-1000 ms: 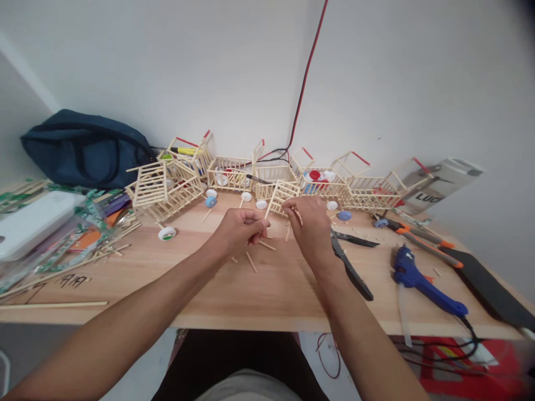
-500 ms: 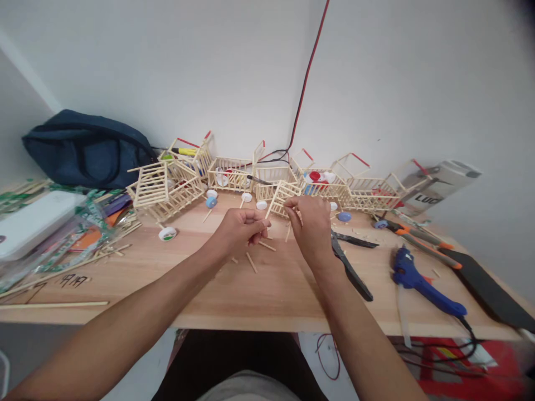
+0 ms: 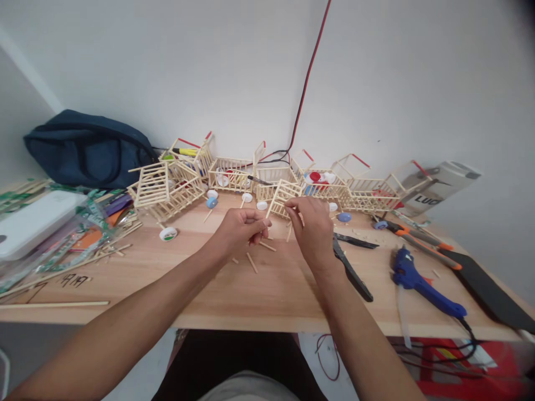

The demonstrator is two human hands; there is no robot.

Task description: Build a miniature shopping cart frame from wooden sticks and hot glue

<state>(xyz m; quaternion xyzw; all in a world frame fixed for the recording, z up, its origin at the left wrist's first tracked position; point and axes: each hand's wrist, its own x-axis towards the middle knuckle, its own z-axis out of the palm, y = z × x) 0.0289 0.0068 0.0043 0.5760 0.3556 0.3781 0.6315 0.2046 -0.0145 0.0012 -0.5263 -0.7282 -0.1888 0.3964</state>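
Observation:
A small lattice frame of thin wooden sticks (image 3: 285,195) is held up at the middle of the table. My left hand (image 3: 246,225) pinches the lower end of its long left stick between thumb and fingertips. At the frame's right side is my right hand (image 3: 311,225), its thumb and fingers closed together; what lies between its fingertips is too small to make out. Short cut sticks (image 3: 252,263) lie on the table just below the hands. Several stick-built carts with red handles, one of them (image 3: 234,172) holding caps, stand behind.
On the right lie black-handled cutters (image 3: 351,273), a blue glue gun (image 3: 422,281), orange-handled pliers (image 3: 426,242) and a black flat object (image 3: 489,289). A white box (image 3: 39,223), plastic packaging and long sticks cover the left. A blue bag (image 3: 90,150) sits at the back left.

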